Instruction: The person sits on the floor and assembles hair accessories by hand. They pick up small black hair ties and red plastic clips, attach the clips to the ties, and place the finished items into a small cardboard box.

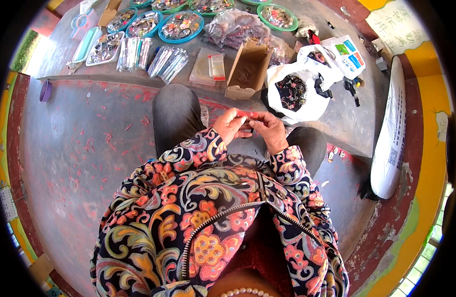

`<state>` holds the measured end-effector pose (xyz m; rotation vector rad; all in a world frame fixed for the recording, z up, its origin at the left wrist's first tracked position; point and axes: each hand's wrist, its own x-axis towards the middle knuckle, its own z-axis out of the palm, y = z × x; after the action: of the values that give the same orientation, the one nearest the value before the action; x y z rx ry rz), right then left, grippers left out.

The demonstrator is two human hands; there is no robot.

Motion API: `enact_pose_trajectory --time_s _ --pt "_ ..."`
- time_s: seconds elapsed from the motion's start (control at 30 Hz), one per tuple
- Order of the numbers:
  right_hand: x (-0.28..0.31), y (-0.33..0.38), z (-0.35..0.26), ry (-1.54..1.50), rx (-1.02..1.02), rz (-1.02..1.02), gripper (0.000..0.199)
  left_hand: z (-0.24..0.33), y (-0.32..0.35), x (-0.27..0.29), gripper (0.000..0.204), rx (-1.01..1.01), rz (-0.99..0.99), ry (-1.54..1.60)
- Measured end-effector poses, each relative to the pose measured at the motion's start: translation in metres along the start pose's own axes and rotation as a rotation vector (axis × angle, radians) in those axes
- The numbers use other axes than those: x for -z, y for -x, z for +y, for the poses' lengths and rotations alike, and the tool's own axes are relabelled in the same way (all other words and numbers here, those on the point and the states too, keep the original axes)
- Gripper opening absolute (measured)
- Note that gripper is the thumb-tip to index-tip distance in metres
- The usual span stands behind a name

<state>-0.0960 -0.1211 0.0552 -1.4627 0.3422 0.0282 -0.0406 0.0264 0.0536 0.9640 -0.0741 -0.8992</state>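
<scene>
Over the gap between my knees, both hands are close together with their fingers bent inward. My left hand (229, 126) pinches one end of a small red piece (245, 114), whose exact kind I cannot make out. My right hand (271, 131) closes on its other end, thumb pressed toward the fingers. Something small and dark shows just below the red piece, partly hidden by the fingers. Beyond my hands, an open cardboard box (236, 92) and a white plastic bag (307, 112) holding small dark mixed items stand on the raised grey ledge (349, 129).
Round baskets (181, 27) of small packaged items line the ledge's back. Bundles of pens (167, 64), a white tray (105, 48) and clear plastic sleeves (203, 67) lie nearer. A long white wrapped roll (390, 133) leans at right. Red scraps (109, 141) litter the floor, with a purple bowl (46, 91) at left.
</scene>
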Motion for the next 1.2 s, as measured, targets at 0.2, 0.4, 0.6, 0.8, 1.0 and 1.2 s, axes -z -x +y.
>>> enact_pose_trajectory --time_s 0.2,0.4,0.6,0.8,1.0,1.2 --pt "-0.005 0.004 -0.011 -0.26 -0.115 -0.001 0.016 -0.004 -0.001 0.001 0.007 -0.029 -0.001 -0.03" --pt "-0.002 0.005 -0.005 -0.267 -0.091 0.066 0.013 -0.005 -0.001 0.004 0.009 0.011 0.061 -0.113" --pt "-0.003 0.005 -0.005 -0.249 -0.103 0.085 0.013 0.006 -0.001 -0.001 0.008 0.086 0.163 -0.065" --pt "-0.002 0.006 -0.005 -0.168 -0.131 0.079 0.011 -0.002 -0.004 0.007 0.011 0.122 0.185 0.053" --pt "-0.003 0.006 -0.004 -0.152 -0.102 0.085 0.007 -0.001 -0.005 0.005 0.009 0.115 0.183 0.098" --pt "-0.005 0.008 -0.004 -0.158 -0.076 0.114 0.006 0.005 -0.003 0.005 0.01 0.158 0.204 0.167"
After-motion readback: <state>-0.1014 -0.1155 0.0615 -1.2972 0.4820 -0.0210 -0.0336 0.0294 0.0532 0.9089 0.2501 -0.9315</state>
